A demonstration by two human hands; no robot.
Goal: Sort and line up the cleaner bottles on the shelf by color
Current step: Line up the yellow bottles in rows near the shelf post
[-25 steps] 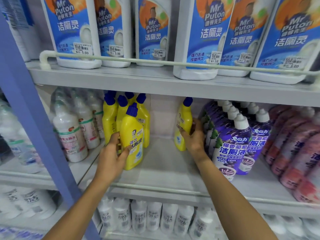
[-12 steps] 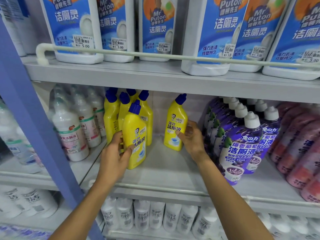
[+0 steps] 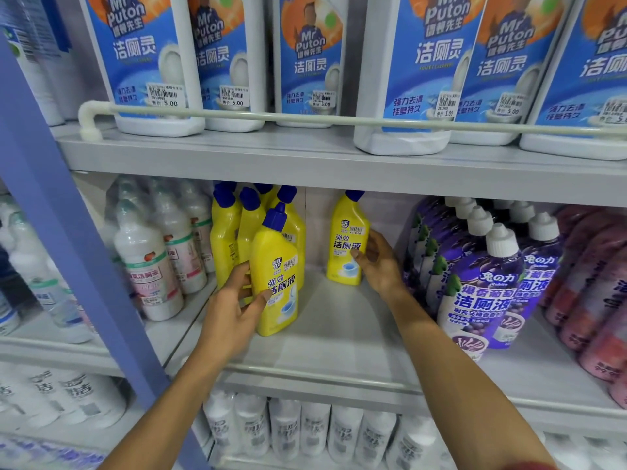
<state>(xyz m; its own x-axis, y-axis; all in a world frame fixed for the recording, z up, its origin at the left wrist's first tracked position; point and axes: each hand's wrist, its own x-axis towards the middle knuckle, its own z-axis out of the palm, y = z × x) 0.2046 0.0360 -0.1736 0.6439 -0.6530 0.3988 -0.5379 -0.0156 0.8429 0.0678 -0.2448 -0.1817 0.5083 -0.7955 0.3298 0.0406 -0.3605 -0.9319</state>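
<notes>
Gripping two bottles, head view. My left hand (image 3: 230,310) wraps the front yellow bottle (image 3: 276,276): thumb on its label, fingers curled round its left side. It stands upright on the middle shelf (image 3: 339,337), just in front of the yellow cluster (image 3: 225,239), blue cap up.

My right hand (image 3: 376,262) grasps the lone yellow bottle (image 3: 346,239): thumb tip on the front label, fingers behind its right side. That bottle stands upright further back on the same shelf, label facing me. A bare gap lies between it and the cluster. It sits just left of the purple bottles (image 3: 485,286).

Same shelf, left to right: white bottles (image 3: 149,266), yellow cluster, lone yellow, purple rows with white caps, then pink bottles (image 3: 593,283) at far right.

Upper shelf: white jugs with blue labels (image 3: 424,79) behind a white rail (image 3: 305,118). Lower shelf: a row of white bottles (image 3: 305,429), blurred. A blue upright post (image 3: 68,249) crosses the left side of the view.
</notes>
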